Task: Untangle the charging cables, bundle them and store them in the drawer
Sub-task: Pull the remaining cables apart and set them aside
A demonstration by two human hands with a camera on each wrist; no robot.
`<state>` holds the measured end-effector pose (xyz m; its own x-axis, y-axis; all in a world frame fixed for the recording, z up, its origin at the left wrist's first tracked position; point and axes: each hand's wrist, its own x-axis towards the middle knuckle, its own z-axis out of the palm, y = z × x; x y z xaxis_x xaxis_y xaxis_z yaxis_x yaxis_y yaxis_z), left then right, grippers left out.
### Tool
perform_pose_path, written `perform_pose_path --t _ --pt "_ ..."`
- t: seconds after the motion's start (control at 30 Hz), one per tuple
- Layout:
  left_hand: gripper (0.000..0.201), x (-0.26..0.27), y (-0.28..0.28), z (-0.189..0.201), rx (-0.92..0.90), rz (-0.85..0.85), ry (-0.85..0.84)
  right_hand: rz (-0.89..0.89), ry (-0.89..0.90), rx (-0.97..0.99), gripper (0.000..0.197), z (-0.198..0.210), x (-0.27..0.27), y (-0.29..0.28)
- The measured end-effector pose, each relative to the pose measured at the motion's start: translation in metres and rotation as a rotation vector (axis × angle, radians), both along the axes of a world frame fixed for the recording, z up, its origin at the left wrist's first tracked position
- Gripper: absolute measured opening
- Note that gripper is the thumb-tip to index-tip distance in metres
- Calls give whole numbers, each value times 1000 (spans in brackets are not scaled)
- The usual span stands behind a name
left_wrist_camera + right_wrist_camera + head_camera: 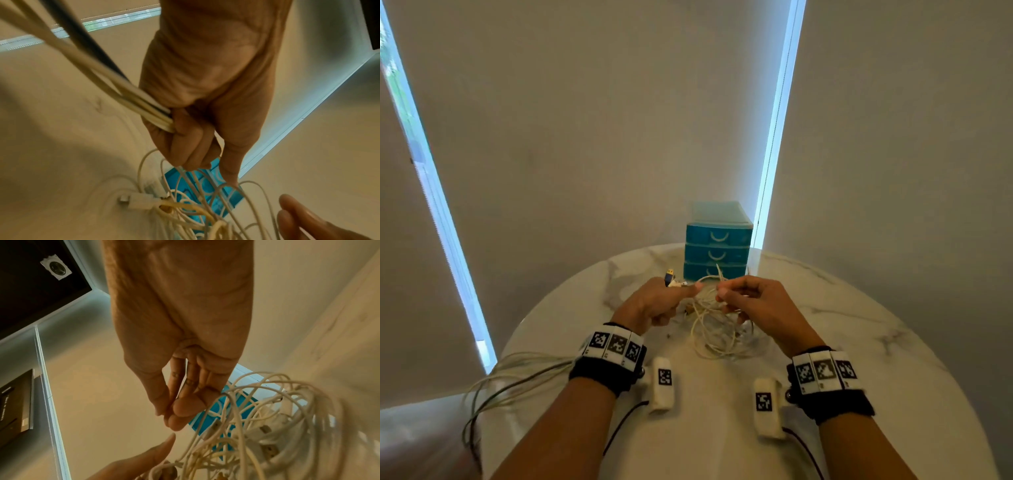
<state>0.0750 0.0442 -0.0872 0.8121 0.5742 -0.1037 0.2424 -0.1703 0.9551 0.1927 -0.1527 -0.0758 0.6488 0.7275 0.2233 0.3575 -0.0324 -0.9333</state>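
A tangle of thin white charging cables (712,329) lies on the round marble table (859,342), in front of a blue three-drawer unit (717,253) whose drawers look closed. My left hand (681,289) grips several strands, and a plug with a blue and yellow tip (669,274) sticks up past its knuckles. The left wrist view shows the left hand (191,162) curled round the strands above a white plug (139,201). My right hand (722,290) pinches one strand at the top of the tangle. Its thumb and fingers (170,412) are pressed together beside the cables (267,426).
Two white tagged blocks (662,383) (767,407) with black leads lie on the near part of the table. Thicker pale leads (517,373) trail from my left wrist over the table's left edge. Closed blinds hang behind the drawer unit.
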Motion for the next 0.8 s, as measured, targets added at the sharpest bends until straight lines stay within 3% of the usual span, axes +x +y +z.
perform_pose_path --t 0.3,0.53,0.67,0.8 --pt "34 1 1 -13 60 -88 44 -91 -33 -7 14 -12 25 -17" --pt "31 -3 9 -15 13 -56 7 -258 -9 174 21 -16 32 -28" --pt "36 -6 7 -16 51 -88 83 -447 -27 294 19 -14 36 -33" --pt "43 -6 1 -15 71 -124 116 -369 9 151 11 -18 33 -33"
